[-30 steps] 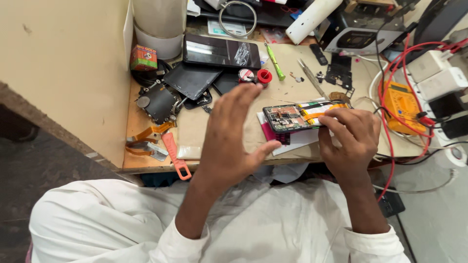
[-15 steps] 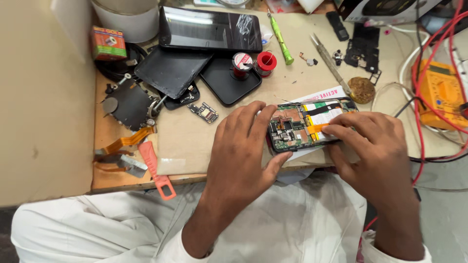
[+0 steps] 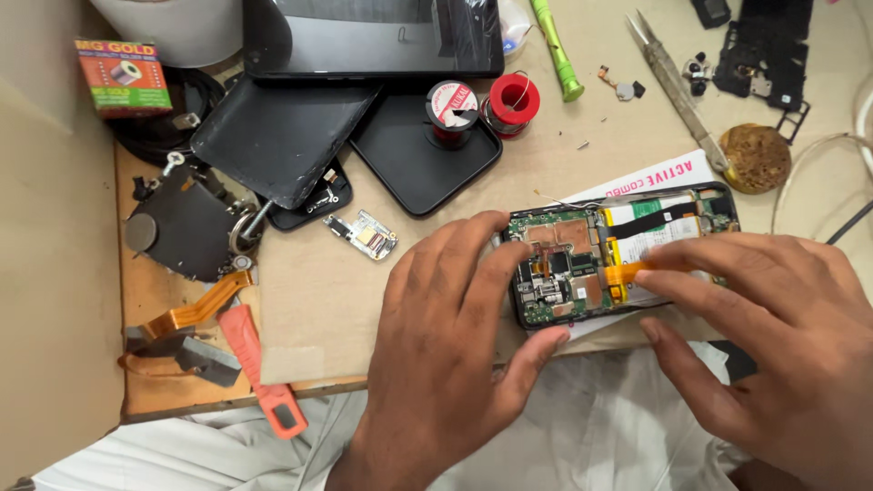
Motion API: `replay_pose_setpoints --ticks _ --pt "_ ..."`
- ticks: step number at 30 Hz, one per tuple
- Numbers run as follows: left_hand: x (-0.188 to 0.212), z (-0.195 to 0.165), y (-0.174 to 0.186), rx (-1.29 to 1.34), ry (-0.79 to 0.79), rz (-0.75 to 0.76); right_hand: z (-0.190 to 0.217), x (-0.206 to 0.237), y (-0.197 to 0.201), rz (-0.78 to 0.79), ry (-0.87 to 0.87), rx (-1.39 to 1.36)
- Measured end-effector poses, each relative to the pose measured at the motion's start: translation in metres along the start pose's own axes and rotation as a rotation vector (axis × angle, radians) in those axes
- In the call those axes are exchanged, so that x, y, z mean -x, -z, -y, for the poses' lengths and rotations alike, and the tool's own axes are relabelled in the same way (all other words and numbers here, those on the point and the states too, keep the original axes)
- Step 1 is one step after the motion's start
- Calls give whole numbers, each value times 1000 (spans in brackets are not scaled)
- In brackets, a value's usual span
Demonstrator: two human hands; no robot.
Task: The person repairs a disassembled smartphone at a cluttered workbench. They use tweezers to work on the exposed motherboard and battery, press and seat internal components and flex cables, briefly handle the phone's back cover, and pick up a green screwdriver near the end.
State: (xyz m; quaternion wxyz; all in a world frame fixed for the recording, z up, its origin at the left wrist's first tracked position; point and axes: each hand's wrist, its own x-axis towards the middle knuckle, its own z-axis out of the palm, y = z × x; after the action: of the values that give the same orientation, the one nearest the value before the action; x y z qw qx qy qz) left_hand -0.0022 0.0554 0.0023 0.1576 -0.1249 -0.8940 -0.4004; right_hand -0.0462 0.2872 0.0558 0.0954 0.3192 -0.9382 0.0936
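A person sits at a cluttered workbench (image 3: 318,300), seen from above. An opened phone (image 3: 618,250) with its back cover off lies near the front edge, showing a green circuit board and an orange ribbon strip. The left hand (image 3: 446,336) rests on the phone's left end, fingers spread loosely, thumb pressed against the lower edge. The right hand (image 3: 773,318) covers the right end, its forefinger laid on the orange strip; neither hand lifts the phone. A white paper slip with pink lettering (image 3: 650,180) lies under the phone. At the far left corner sits a small square box (image 3: 123,75), red and green with yellow lettering. Two wire spools (image 3: 452,107), one with a round white label, the other red, stand on a black tray. A green screwdriver (image 3: 556,47), tweezers (image 3: 677,86) and an orange prying tool (image 3: 259,368) lie around.
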Motion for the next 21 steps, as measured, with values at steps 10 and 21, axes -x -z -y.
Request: replay_pose_setpoints --ticks 10,21 --pt "4 5 -3 26 -45 -17 23 -29 -25 -109 23 -211" --pt "9 10 -2 -20 -113 -58 31 -44 -29 -123 112 -171"
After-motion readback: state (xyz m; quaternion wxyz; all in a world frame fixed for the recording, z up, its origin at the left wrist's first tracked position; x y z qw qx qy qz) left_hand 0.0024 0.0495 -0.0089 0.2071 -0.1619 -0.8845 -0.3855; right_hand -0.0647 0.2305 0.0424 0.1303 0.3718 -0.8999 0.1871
